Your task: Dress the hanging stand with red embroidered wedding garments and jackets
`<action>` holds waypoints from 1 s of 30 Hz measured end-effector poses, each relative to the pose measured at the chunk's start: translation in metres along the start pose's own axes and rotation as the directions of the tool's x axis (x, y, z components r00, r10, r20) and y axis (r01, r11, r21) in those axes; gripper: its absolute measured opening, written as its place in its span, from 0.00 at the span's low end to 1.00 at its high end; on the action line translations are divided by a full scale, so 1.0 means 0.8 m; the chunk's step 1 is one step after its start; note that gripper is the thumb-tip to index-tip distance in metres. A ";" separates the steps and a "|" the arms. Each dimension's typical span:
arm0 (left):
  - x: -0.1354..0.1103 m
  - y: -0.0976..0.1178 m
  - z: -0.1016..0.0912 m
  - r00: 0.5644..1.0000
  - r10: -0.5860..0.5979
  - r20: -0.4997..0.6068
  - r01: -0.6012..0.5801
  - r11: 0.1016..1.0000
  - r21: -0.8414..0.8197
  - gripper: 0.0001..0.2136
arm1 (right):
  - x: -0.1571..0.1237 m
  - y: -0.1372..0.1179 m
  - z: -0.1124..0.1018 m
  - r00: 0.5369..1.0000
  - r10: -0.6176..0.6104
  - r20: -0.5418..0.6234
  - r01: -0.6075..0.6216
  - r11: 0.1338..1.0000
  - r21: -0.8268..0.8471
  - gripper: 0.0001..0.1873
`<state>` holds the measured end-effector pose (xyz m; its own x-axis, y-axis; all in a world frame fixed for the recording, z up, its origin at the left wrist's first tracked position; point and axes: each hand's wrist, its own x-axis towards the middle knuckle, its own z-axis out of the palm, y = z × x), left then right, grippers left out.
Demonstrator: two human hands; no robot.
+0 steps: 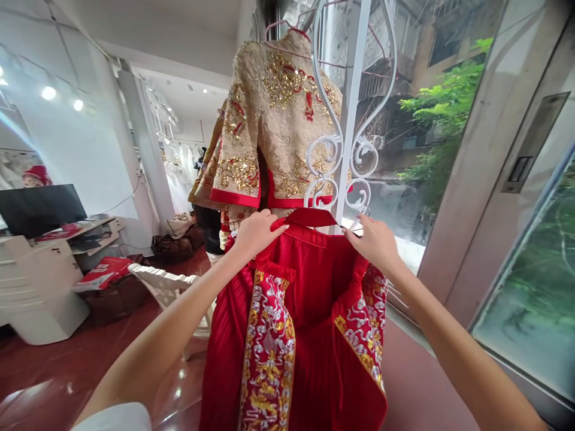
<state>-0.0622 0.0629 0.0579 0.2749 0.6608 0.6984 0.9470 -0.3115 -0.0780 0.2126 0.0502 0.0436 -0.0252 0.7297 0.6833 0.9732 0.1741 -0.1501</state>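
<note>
A red pleated skirt with gold and silver embroidered panels hangs down in front of me. My left hand is closed on the left side of its waistband, thumb along the top edge. At the waistband's right end my right hand is closed, fingertips pinching by a thin dark wire-like piece. Between my hands a red flap of the band stands up. Just behind, a white metal rack with scrollwork rises. Above the skirt a cream-and-gold embroidered jacket with red trim hangs on a pink hanger.
To the left stands a white carved chair. Farther left are a white desk with a black monitor and a red box. A glass window with a metal frame is on the right.
</note>
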 end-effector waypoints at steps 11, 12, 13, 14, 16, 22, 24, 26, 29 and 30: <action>0.010 -0.111 -0.011 0.906 0.218 0.362 0.209 0.515 -0.831 0.17 | -0.030 0.068 0.027 0.994 -0.012 0.107 -0.038 0.893 0.448 0.18; 0.013 -0.115 -0.002 0.899 0.220 0.378 0.254 0.440 -0.861 0.16 | -0.027 0.068 0.031 0.996 -0.015 0.088 -0.030 0.871 0.491 0.19; 0.017 -0.118 0.006 0.896 0.212 0.391 0.287 0.396 -0.872 0.15 | -0.024 0.068 0.034 0.997 -0.018 0.073 -0.022 0.855 0.519 0.20; 0.022 -0.120 0.012 0.891 0.203 0.406 0.303 0.400 -0.865 0.14 | -0.022 0.068 0.037 0.998 -0.023 0.063 -0.015 0.846 0.534 0.21; 0.035 -0.123 0.009 0.867 0.217 0.448 0.283 0.527 -0.802 0.17 | -0.018 0.068 0.041 0.997 -0.040 0.061 0.001 0.844 0.536 0.22; 0.045 -0.134 -0.076 0.834 0.194 0.516 0.096 0.870 -0.483 0.18 | -0.022 0.063 0.043 0.983 -0.112 0.147 0.028 0.877 0.481 0.19; 0.034 -0.143 -0.090 0.802 0.215 0.557 0.140 0.839 -0.525 0.15 | -0.023 0.061 0.044 0.981 -0.119 0.154 0.027 0.867 0.497 0.19; 0.016 -0.155 -0.087 0.735 0.256 0.627 0.263 0.746 -0.612 0.12 | -0.023 0.062 0.044 0.986 -0.106 0.132 0.027 0.866 0.499 0.19; -0.016 -0.165 -0.072 0.666 0.277 0.692 0.441 0.602 -0.666 0.16 | -0.019 0.069 0.044 0.990 -0.105 0.098 0.045 0.877 0.478 0.18; -0.024 -0.165 -0.072 0.639 0.284 0.714 0.474 0.585 -0.658 0.16 | -0.018 0.071 0.045 0.989 -0.108 0.098 0.049 0.879 0.474 0.18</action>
<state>-0.2019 0.0522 0.0957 0.5636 0.8218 -0.0838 0.5755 -0.3179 0.7535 0.2603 0.0736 -0.0002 -0.1528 0.7680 0.6219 0.7463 0.5022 -0.4368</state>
